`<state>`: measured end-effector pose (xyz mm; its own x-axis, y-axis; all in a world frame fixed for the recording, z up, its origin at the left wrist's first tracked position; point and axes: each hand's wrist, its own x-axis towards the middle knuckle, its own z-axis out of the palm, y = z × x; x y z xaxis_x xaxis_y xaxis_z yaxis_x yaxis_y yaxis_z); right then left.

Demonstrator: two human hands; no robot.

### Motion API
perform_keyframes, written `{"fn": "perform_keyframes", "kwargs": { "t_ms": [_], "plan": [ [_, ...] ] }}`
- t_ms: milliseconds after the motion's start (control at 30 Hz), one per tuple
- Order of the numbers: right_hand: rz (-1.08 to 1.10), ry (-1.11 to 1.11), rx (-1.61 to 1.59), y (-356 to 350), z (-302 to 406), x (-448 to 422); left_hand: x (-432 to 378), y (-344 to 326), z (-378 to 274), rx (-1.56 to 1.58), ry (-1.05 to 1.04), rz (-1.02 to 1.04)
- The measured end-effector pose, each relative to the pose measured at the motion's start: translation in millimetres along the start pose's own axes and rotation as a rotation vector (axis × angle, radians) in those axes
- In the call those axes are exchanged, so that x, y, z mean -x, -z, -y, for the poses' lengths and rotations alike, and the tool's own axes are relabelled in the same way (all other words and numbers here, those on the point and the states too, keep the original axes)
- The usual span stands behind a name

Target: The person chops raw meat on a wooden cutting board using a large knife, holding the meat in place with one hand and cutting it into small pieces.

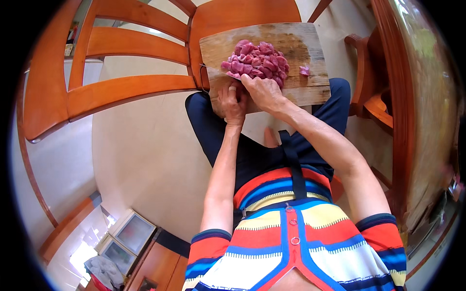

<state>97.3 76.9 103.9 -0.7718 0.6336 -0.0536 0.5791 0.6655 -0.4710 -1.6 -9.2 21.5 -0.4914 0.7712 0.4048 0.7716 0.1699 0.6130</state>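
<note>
A worn wooden cutting board point(305, 87) lies before me at knee height, its far part over a wooden chair seat. Heaped on it are chunks of raw red meat point(260, 60), and one small piece of meat point(304, 71) sits apart at the right. My right hand point(264, 91) grips a knife point(229, 75), its thin blade pointing left along the heap's near edge; the handle is hidden in the fist. Just left of it, my left hand point(232, 103) rests at the board's near left with curled fingers and a pale band on one. Whatever is under those fingers is hidden.
The orange-brown chair point(244, 12) has its slatted back point(134, 45) on the left. A metal loop handle point(203, 78) juts from the board's left edge. At the right stands a table with a wooden edge point(397, 109). Glass-fronted boxes point(134, 232) sit at lower left.
</note>
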Motion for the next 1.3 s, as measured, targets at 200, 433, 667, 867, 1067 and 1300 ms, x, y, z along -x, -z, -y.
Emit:
{"fn": "perform_keyframes", "kwargs": {
  "t_ms": [200, 433, 667, 867, 1067, 1300],
  "plan": [
    [0.180, -0.058, 0.038, 25, -32, 40, 1, 1, 2, -0.008, 0.002, -0.020],
    [0.178, 0.021, 0.057, 54, -44, 56, 0, 3, 1, 0.009, -0.055, -0.036],
    [0.304, 0.024, 0.081, 62, -36, 44, 0, 5, 3, 0.022, -0.049, -0.022],
    [0.135, 0.019, -0.023, 11, -19, 10, -5, 2, -1, 0.050, 0.004, 0.008],
    [0.054, 0.009, -0.093, -3, -8, -1, -2, 2, -5, 0.057, 0.018, -0.080],
    [0.187, -0.090, 0.025, 23, -28, 53, 3, -5, -6, -0.027, 0.182, -0.167]
  ]
}}
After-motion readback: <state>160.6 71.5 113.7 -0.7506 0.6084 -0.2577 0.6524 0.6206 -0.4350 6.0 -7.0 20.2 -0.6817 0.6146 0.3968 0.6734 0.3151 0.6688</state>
